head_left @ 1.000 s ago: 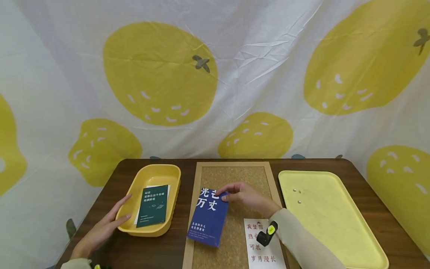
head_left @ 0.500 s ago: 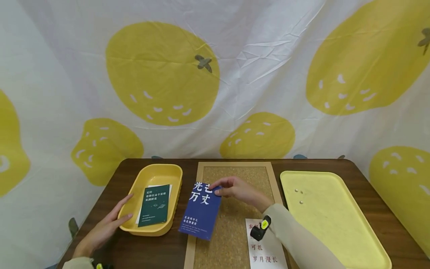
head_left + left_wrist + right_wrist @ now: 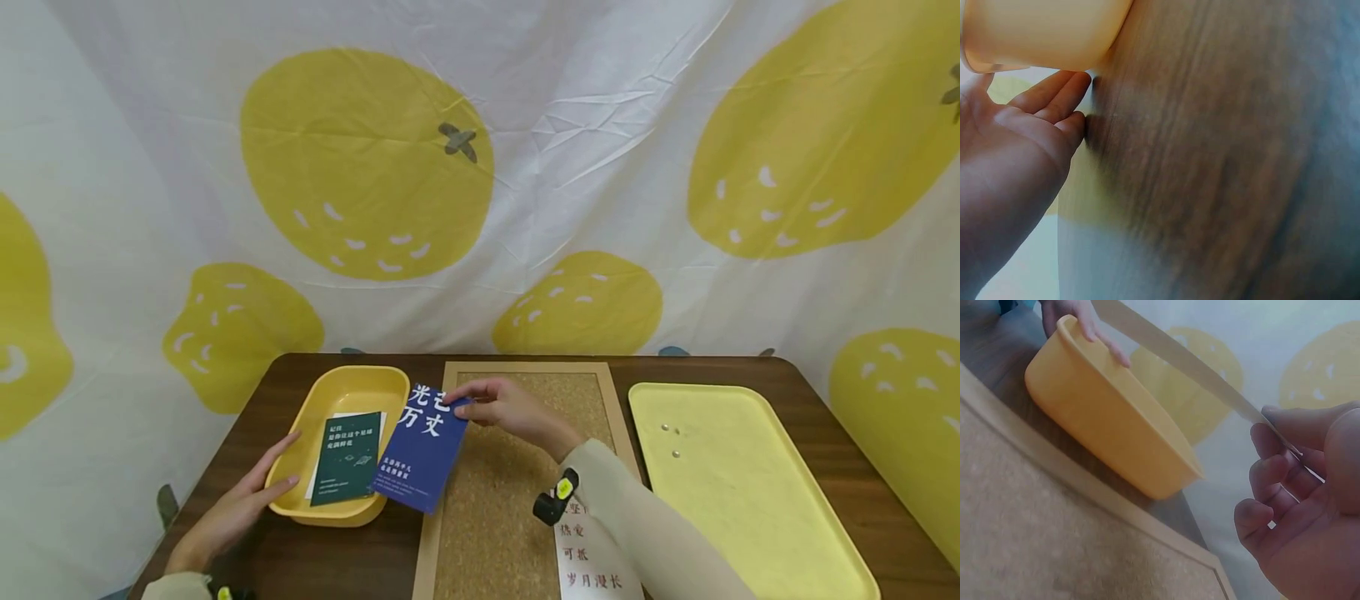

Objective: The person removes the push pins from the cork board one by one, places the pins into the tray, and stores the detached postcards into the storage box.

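Note:
My right hand (image 3: pixel 504 410) pinches the upper right corner of a dark blue card (image 3: pixel 420 450) with white characters between thumb and fingers. The card is tilted, its left lower part overlapping the right rim of a yellow plastic basket (image 3: pixel 352 379) in the head view. Seen edge-on in the right wrist view, the card (image 3: pixel 1179 356) slants above the basket (image 3: pixel 1104 419). My left hand (image 3: pixel 243 500) holds the basket's near left side, thumb and index finger over the rim; other fingers (image 3: pixel 1060 100) lie along its outside. A dark green card (image 3: pixel 347 462) on white paper lies inside the basket.
A framed cork board (image 3: pixel 510 500) lies mid-table, with a white card with red characters (image 3: pixel 592 575) on its right side, partly under my right forearm. To the right sits a pale yellow tray (image 3: pixel 750 492) holding a few small pins (image 3: pixel 675 455). A patterned curtain hangs behind.
My right hand has carried the blue card leftward and slightly away from me, from over the cork board to the basket's right rim. My left hand has stayed at the basket.

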Demonstrator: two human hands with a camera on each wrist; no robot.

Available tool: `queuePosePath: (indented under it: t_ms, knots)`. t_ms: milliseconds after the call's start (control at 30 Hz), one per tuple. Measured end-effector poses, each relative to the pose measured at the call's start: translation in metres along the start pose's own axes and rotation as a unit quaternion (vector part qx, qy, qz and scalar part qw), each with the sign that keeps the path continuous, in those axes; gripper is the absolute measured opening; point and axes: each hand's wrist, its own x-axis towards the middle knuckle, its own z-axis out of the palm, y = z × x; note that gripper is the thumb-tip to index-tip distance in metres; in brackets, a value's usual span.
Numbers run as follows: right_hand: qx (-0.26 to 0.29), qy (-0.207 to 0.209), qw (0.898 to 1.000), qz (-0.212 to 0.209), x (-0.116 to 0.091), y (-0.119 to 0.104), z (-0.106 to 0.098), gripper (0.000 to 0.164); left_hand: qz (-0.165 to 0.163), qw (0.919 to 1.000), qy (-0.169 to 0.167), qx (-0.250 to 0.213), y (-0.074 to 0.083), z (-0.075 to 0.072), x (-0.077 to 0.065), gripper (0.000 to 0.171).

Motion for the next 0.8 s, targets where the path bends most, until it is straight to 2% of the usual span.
queuePosePath:
  t_ms: [233,500,800]
  knots:
    - [-0.002,0.023,0.999,0.023,0.011,-0.009,0.010,0.024,0.007,1.0000,0.001,0.000,0.000,-0.001,0.001,0.073]
    - [0.011,0.036,0.999,0.021,0.025,-0.012,0.020,0.023,0.022,0.9998,0.002,-0.001,-0.001,-0.001,0.000,0.072]
    - [0.042,0.058,0.997,0.018,0.042,-0.012,0.037,0.024,0.022,0.9997,0.003,0.002,0.000,-0.001,-0.001,0.071]
